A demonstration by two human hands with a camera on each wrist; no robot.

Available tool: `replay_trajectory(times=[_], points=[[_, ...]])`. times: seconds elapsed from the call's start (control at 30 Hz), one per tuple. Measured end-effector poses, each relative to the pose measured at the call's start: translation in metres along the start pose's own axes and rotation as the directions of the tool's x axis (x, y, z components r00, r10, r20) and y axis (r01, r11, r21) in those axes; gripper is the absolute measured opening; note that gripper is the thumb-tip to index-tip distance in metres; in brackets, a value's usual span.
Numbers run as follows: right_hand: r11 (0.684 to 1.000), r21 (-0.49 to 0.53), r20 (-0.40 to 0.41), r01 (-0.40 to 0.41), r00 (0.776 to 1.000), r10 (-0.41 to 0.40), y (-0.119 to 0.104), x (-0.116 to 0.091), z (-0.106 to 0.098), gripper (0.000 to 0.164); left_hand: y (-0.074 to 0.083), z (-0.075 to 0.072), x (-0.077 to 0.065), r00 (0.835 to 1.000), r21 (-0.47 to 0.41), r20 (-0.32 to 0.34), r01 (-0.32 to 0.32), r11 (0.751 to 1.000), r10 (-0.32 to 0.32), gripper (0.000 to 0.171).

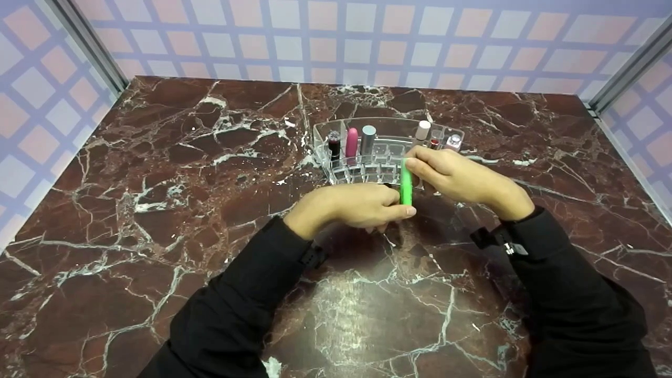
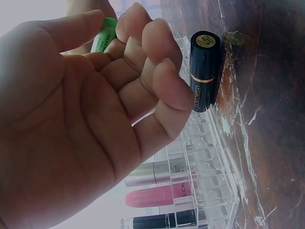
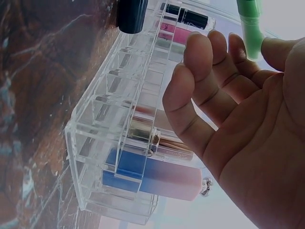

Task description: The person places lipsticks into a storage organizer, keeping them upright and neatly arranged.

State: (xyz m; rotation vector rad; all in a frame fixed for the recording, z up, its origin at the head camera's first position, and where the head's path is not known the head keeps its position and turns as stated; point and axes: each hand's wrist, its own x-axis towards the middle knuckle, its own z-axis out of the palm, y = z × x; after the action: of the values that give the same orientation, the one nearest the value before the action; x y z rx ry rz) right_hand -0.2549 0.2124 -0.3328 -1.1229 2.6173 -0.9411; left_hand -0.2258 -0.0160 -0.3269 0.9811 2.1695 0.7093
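A bright green lipstick-like tube (image 1: pixel 406 185) is held between both hands over the front of a clear acrylic organizer (image 1: pixel 328 172). My left hand (image 1: pixel 352 205) pinches its near end between thumb and forefinger. At the far end, my right hand (image 1: pixel 462 173) pinches it with thumb and fingertips. The other fingers of each hand curl loosely, with bare palms showing in the wrist views. Small print shows on the green tube (image 2: pixel 102 40) in the left wrist view. A black lipstick with a gold band (image 2: pixel 205 71) stands at the organizer's front, just past the left fingertips.
In the organizer's back row stand a dark tube (image 1: pixel 334 144), a pink tube (image 1: pixel 352 143), a silver tube (image 1: pixel 368 139) and a white-capped tube (image 1: pixel 422 130). A blue-and-pink tube (image 3: pixel 152 174) sits at its right end. Beneath is a dark red marbled table (image 1: pixel 210 184).
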Motion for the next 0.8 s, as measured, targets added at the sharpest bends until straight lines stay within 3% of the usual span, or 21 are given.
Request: replay_trajectory(times=[0.8], points=[[1.0, -0.005, -0.009, 0.004, 1.0, -0.004, -0.0006, 0.0002, 0.0007, 0.027, -0.0017, 0.001, 0.0007, 1.0, 0.02, -0.009, 0.009, 1.0, -0.009, 0.039]])
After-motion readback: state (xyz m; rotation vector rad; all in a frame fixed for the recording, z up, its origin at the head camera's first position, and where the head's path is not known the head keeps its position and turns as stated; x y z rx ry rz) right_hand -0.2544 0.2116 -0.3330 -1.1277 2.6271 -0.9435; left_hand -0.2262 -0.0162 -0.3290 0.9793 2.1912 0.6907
